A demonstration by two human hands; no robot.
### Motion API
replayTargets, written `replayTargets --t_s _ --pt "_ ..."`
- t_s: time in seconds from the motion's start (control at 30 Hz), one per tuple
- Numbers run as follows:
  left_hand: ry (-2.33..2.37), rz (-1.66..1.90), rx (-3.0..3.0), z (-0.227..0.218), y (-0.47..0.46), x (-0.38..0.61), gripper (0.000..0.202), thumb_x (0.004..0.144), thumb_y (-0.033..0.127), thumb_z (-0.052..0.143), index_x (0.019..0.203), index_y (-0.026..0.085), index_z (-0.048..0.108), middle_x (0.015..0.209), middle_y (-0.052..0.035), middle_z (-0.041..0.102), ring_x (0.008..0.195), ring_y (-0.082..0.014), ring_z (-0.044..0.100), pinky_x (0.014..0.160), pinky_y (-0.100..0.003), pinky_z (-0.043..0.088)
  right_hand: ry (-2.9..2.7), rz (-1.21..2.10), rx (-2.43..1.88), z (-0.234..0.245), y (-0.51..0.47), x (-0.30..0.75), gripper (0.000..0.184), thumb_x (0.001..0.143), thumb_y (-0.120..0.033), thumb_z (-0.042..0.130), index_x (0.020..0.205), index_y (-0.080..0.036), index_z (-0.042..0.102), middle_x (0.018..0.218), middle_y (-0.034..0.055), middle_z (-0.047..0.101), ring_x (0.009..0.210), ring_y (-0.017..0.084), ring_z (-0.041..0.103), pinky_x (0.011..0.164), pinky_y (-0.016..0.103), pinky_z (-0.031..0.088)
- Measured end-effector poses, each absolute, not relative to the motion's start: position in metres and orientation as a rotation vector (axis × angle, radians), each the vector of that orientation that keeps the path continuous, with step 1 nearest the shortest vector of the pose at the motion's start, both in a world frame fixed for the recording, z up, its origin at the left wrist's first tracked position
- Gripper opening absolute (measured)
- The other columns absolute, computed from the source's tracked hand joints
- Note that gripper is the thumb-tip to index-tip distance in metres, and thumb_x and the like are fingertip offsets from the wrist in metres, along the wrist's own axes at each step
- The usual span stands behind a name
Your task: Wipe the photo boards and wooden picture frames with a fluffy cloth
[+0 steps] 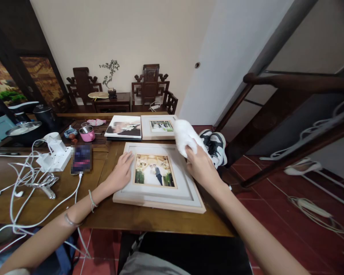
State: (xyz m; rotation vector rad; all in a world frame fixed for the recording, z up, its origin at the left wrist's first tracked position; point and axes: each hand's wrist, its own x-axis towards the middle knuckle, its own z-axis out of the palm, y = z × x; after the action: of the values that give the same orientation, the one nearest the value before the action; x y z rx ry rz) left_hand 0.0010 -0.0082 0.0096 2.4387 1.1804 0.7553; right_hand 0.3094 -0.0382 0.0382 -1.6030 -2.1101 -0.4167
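Note:
A large picture frame [186, 182] with a pale wooden edge and a wedding photo in its middle lies flat on the wooden table [172, 225]. On its left edge rests my left hand [123, 170], its fingers lying along the border. My right hand [199, 162] is closed around a bunched white cloth [186, 133] over the frame's upper right side. Whether the cloth touches the frame I cannot tell. Behind the large frame lie a smaller framed photo [145, 128] and a white-covered picture [123, 121] with dark items under it.
Left of the frame are a phone [81, 158] on its charging cable, a white power strip [55, 156], tangled white cables and a pink cup [87, 133]. Black-and-white sneakers [215, 147] stand beyond my right hand. A wooden chair [263, 114] stands at the right.

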Motion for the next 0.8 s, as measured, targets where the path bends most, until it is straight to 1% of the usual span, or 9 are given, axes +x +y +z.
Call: replayTargets --t_s 0.07,0.13,0.23,0.3,0.4,0.53,0.6,0.73,0.8 --pt "1.213 0.763 2.43 0.007 -0.007 0.0 0.066 0.077 0.005 0.04 0.143 0.012 0.04 0.152 -0.017 0.033 0.145 -0.0305 0.022 0.119 -0.055 0.02 -2.262 -0.484 -1.56 0.041 -0.023 0.304 0.067 0.067 0.009 0.039 0.127 -0.014 0.056 0.147 0.0189 0.044 0.139 0.038 0.033 0.104 0.061 0.037" --pt "1.241 0.769 2.415 0.005 -0.007 0.0 0.065 0.078 0.005 0.04 0.143 0.01 0.04 0.151 -0.0177 0.036 0.145 -0.0306 0.023 0.12 -0.054 0.02 -2.437 -0.478 -1.517 0.042 -0.016 0.298 0.067 0.069 0.011 0.037 0.127 -0.014 0.058 0.144 0.0192 0.047 0.138 0.038 0.035 0.104 0.063 0.035" --pt "1.264 0.766 2.401 0.003 -0.009 0.0 0.065 0.078 0.005 0.039 0.143 0.009 0.04 0.15 -0.0182 0.037 0.145 -0.0301 0.024 0.12 -0.053 0.02 -2.577 -0.402 -1.458 0.042 -0.034 0.29 0.066 0.07 0.012 0.036 0.127 -0.013 0.06 0.14 0.0209 0.052 0.134 0.036 0.041 0.105 0.061 0.036" --pt "1.282 0.769 2.406 0.0 -0.01 0.0 0.063 0.08 0.005 0.038 0.143 0.007 0.039 0.151 -0.0196 0.035 0.145 -0.0301 0.023 0.121 -0.052 0.02 -2.642 -0.337 -1.411 0.044 -0.064 0.289 0.069 0.067 0.012 0.038 0.127 -0.013 0.06 0.138 0.0206 0.053 0.133 0.034 0.044 0.107 0.058 0.036" --pt "1.303 0.789 2.41 -0.002 -0.011 0.003 0.059 0.082 0.007 0.037 0.141 0.004 0.039 0.151 -0.0213 0.035 0.146 -0.0304 0.023 0.12 -0.051 0.021 -2.737 -0.238 -1.316 0.053 -0.119 0.29 0.072 0.064 0.01 0.041 0.127 -0.018 0.061 0.139 0.0169 0.054 0.132 0.033 0.045 0.108 0.055 0.039" --pt "1.338 0.812 2.38 -0.001 -0.013 0.006 0.052 0.088 0.013 0.036 0.14 0.007 0.042 0.149 -0.0203 0.037 0.145 -0.0297 0.024 0.119 -0.051 0.024 -2.712 -0.185 -1.241 0.058 -0.153 0.295 0.071 0.067 0.007 0.039 0.127 -0.023 0.06 0.139 0.012 0.055 0.133 0.029 0.045 0.106 0.048 0.043" --pt "1.35 0.803 2.365 -0.001 -0.014 0.007 0.05 0.091 0.014 0.036 0.139 0.007 0.042 0.149 -0.0209 0.037 0.146 -0.0302 0.023 0.118 -0.053 0.024 -2.639 -0.203 -1.318 0.054 -0.138 0.297 0.071 0.066 0.007 0.039 0.127 -0.021 0.06 0.141 0.0129 0.054 0.134 0.029 0.044 0.106 0.048 0.044" --pt "1.323 0.82 2.374 -0.006 -0.013 0.005 0.052 0.088 0.009 0.036 0.14 0.008 0.043 0.15 -0.0201 0.037 0.146 -0.03 0.022 0.117 -0.057 0.024 -2.456 -0.297 -1.516 0.051 -0.067 0.29 0.065 0.067 0.007 0.043 0.128 -0.009 0.059 0.144 0.0229 0.046 0.136 0.037 0.039 0.107 0.055 0.039" --pt "1.303 0.848 2.388 -0.008 -0.01 0.003 0.056 0.084 0.003 0.036 0.139 0.009 0.044 0.148 -0.0193 0.04 0.145 -0.0296 0.024 0.117 -0.057 0.024 -2.458 -0.338 -1.468 0.056 -0.032 0.273 0.061 0.071 0.006 0.047 0.129 -0.008 0.058 0.147 0.0223 0.043 0.139 0.038 0.033 0.109 0.057 0.034"
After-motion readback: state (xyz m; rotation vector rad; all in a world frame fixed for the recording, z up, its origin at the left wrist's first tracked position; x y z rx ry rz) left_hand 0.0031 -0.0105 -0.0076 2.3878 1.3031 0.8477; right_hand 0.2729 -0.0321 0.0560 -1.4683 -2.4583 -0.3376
